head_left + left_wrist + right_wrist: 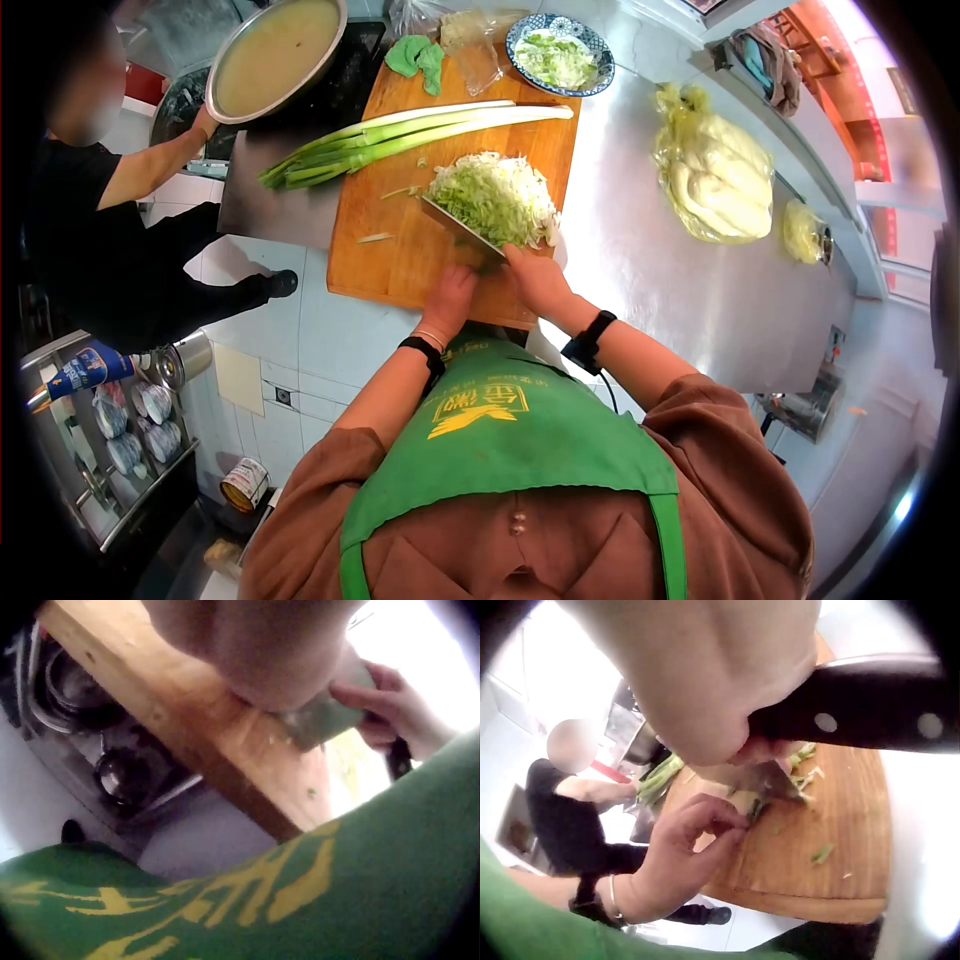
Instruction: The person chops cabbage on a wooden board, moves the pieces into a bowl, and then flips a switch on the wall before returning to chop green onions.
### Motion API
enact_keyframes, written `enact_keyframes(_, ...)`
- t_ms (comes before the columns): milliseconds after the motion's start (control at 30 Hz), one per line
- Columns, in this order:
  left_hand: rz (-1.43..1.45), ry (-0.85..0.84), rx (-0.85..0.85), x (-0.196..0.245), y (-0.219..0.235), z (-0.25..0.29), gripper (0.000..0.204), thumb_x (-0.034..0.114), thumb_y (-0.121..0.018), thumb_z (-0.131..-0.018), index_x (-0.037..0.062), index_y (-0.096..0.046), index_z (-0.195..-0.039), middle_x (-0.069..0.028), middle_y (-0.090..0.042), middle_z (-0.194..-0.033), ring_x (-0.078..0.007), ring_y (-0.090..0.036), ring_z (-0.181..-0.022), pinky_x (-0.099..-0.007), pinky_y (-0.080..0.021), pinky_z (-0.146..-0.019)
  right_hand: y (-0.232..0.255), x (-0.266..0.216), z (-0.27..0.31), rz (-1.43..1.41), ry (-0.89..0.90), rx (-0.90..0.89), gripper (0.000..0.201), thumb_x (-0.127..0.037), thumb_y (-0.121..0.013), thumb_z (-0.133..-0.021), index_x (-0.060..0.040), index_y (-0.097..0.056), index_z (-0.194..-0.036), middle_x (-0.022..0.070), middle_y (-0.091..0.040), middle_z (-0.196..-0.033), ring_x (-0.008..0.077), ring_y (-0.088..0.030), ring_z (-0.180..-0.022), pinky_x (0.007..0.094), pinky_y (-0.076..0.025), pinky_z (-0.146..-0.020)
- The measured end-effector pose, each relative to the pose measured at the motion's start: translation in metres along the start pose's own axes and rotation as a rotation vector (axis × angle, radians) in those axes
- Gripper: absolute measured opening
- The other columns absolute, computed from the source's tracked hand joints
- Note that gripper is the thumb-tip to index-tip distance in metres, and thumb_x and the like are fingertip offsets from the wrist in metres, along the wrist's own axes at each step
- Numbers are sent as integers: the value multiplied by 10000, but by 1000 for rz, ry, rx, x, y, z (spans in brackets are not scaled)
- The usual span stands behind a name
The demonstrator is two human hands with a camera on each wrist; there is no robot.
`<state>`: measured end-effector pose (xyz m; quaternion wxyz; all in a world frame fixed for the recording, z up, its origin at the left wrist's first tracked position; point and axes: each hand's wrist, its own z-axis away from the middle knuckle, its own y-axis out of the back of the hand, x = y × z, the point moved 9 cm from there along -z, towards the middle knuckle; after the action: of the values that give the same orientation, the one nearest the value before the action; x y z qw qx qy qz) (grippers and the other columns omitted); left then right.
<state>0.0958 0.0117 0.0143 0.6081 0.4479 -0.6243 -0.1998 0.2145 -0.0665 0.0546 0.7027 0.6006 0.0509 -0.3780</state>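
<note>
My right hand [540, 287] grips the dark riveted handle [877, 709] of a cleaver [458, 224]. Its broad blade stands at the near side of a pile of chopped scallions [500, 190] on a wooden cutting board [375, 235]. Curled at the near lower part of the blade, my left hand [682, 847] brings thumb and fingertips together there, beside a dark green strip. In the left wrist view the blade [326, 724] looks greenish, and the left hand [255, 652] overlaps it. Whole scallions [420, 135] lie across the board behind the pile.
A patterned bowl of chopped scallions [555, 55] stands at the back, near a green cloth-like piece [415, 62]. On the steel counter [620, 260] lies a yellow bag of pale contents [715, 170]. At left, another person [110, 220] holds a large basin [280, 60].
</note>
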Motion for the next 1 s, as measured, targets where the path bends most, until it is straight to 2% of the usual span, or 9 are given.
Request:
enact_keyframes(133, 4, -47, 34, 4, 1, 0, 188, 27, -605, -799, 50, -642, -982, -125, -624, -1076, -335, -585, -1055, -409, -545, -856, 15, -11, 30, -1, 101, 28, 185, -99, -566, -948, -54, -459, -1091, 216, -665, -864, 451, -650, -755, 538, -502, -639)
enact_keyframes(267, -11, -138, 104, 12, 8, -1, 180, 40, -605, -802, 50, -637, -979, -120, -624, -1070, -328, -595, -1023, -404, -547, -833, -9, -12, 21, 6, 118, 68, 180, -112, -564, -953, -55, -458, -1087, 206, -674, -828, 445, -654, -755, 532, -506, -641)
enact_keyframes(333, -9, -114, 18, 9, 5, 3, 178, 43, -603, -805, 49, -636, -980, -120, -624, -1067, -328, -600, -1022, -406, -547, -827, -12, -11, 1, 1, -17, -105, 200, -132, -588, -961, -52, -464, -1096, 220, -659, -895, 441, -664, -814, 539, -513, -659)
enact_keyframes(367, -2, -95, -58, 8, 0, 2, 176, 47, -602, -807, 48, -635, -980, -119, -624, -1063, -328, -604, -1021, -407, -546, -821, -11, -10, 4, 2, -23, -98, 200, -132, -588, -961, -52, -464, -1096, 220, -659, -895, 441, -664, -814, 539, -513, -659)
enact_keyframes(433, -8, -100, -10, 7, 2, -1, 181, 47, -601, -808, 47, -634, -986, -122, -623, -1061, -331, -606, -1017, -407, -546, -819, 4, -9, -1, -19, 31, 66, 192, -134, -588, -961, -54, -464, -1084, 209, -659, -865, 446, -659, -773, 540, -507, -638)
enact_keyframes(533, 5, -104, 41, 11, 5, 3, 192, 42, -599, -808, 46, -632, -996, -127, -618, -1055, -334, -603, -1010, -408, -545, -816, 0, -5, 22, 5, 91, 29, 175, -153, -584, -972, -63, -473, -1073, 222, -662, -844, 459, -649, -740, 547, -506, -638)
enact_keyframes(667, 13, -100, 41, 11, 3, 4, 207, 32, -597, -807, 41, -630, -1011, -135, -614, -1066, -332, -596, -1011, -410, -543, -836, -25, -9, 20, 11, 27, 8, 151, -165, -568, -989, -67, -483, -1065, 230, -658, -841, 460, -648, -772, 545, -509, -663)
enact_keyframes(867, 27, -91, 13, 15, 14, 3, 192, 37, -606, -802, 35, -634, -992, -139, -619, -1044, -334, -604, -1028, -411, -541, -876, 2, -13, 9, -90, 26, 71, 167, -157, -574, -987, -65, -483, -1093, 234, -657, -862, 468, -646, -788, 548, -514, -679)
enact_keyframes(1000, 23, -93, 22, 7, 0, 13, 194, 36, -609, -799, 38, -637, -991, -138, -623, -1040, -337, -601, -1025, -412, -541, -869, -14, -14, 31, -54, 26, 6, 153, -137, -577, -969, -50, -488, -1059, 209, -650, -821, 446, -657, -780, 548, -504, -672)
